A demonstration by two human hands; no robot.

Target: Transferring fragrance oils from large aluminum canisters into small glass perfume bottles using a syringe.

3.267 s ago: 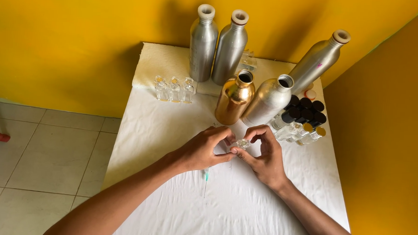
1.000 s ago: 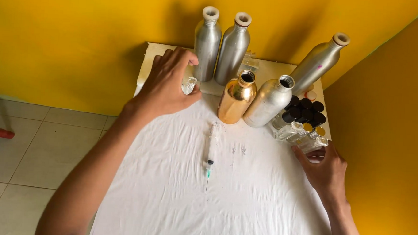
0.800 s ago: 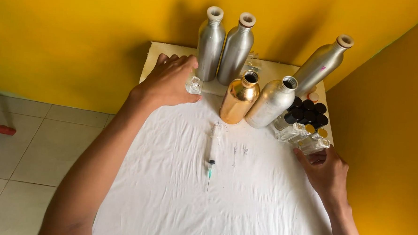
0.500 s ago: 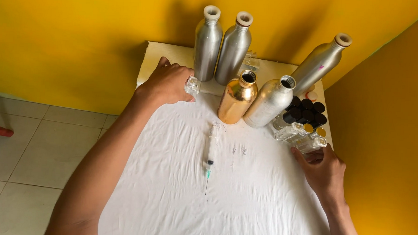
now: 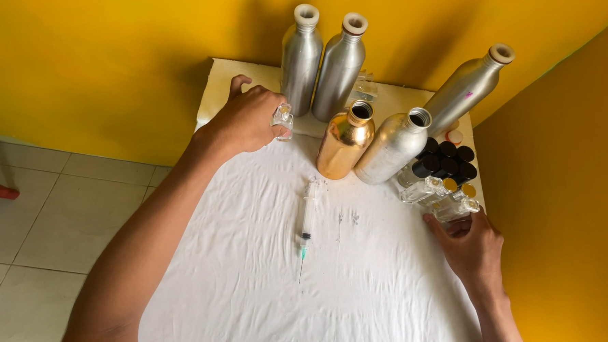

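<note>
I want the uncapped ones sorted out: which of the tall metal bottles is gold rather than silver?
The gold bottle, open-mouthed, standing mid-table just left of the open silver bottle; every other tall bottle is silver.

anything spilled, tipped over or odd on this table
A few dark specks mark the white cloth right of the syringe, which lies loose with its needle toward the person. Gold bottle and neighbouring silver bottle stand uncapped. Nothing tipped.

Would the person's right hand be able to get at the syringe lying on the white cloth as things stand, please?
Probably yes. The right hand rests by the small glass bottles at the table's right edge, and only bare white cloth lies between it and the syringe. Its fingers touch one bottle, so it might need to let go first.
</note>
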